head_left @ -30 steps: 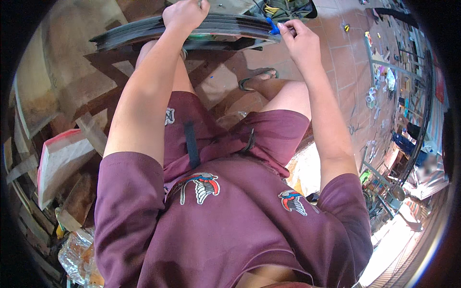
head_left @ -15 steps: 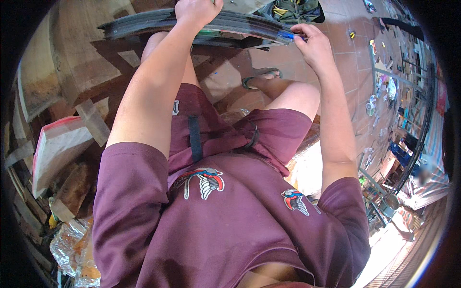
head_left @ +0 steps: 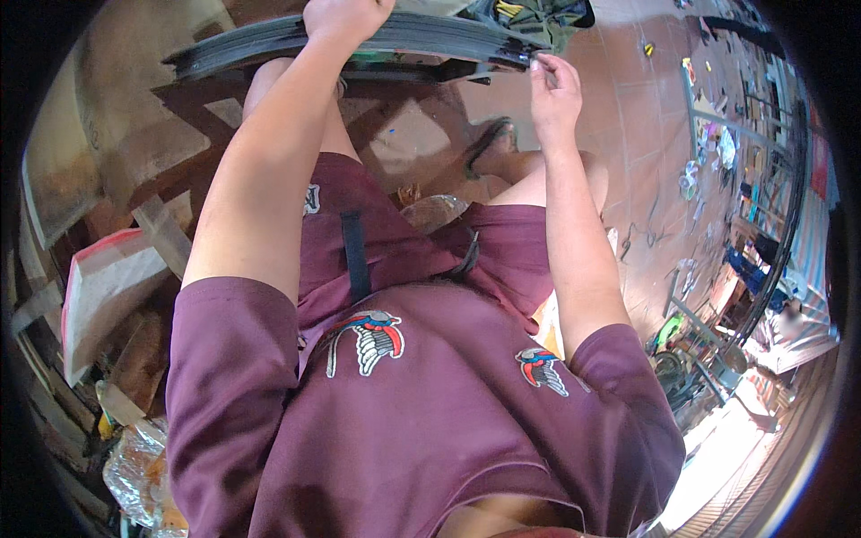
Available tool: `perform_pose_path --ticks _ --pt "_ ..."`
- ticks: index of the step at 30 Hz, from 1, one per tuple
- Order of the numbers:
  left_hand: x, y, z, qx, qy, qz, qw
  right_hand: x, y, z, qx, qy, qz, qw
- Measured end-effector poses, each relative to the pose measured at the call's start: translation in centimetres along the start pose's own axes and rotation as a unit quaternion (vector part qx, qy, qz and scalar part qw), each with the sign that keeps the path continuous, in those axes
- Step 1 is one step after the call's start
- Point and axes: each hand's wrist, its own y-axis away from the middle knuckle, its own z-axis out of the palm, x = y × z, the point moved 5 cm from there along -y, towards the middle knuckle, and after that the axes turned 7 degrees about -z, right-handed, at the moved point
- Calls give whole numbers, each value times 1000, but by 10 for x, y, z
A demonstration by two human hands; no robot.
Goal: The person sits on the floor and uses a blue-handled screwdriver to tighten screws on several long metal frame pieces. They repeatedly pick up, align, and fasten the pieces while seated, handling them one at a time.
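Note:
A bundle of long black strips (head_left: 430, 38), slightly bowed in this view, lies crosswise above my knees at the top of the picture. My left hand (head_left: 348, 18) is closed around the bundle left of its middle, partly cut off by the upper edge. At the bundle's right end is my right hand (head_left: 556, 94), its thumb and fingers drawn together in a pinch. Those fingertips touch or nearly touch the strip ends, and what sits between them is too small to make out.
Wooden boards (head_left: 134, 99) are on the left, with a white slab with a red edge (head_left: 112, 287) and crumpled clear plastic (head_left: 134, 471) below them. A dark green bag (head_left: 543, 22) is beyond the bundle. Scraps dot the tiled floor (head_left: 646, 170); a metal rack (head_left: 762, 143) stands far right.
The bundle and my left hand have shifted slightly left and up. My right hand has turned and moved left; the blue piece at its fingertips no longer shows. My right-side knee and foot moved.

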Motion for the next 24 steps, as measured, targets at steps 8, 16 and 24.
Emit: perform_pose_path --ticks 8,16,24 --pt "-3 -15 16 -103 -80 -25 991 142 75 -33 -12 13 298 954" --pt "-18 -14 18 -73 -133 -45 987 37 23 -6 35 -124 218 967" --pt "-21 -26 22 -34 -131 -9 991 23 -22 22 -56 11 185 981"
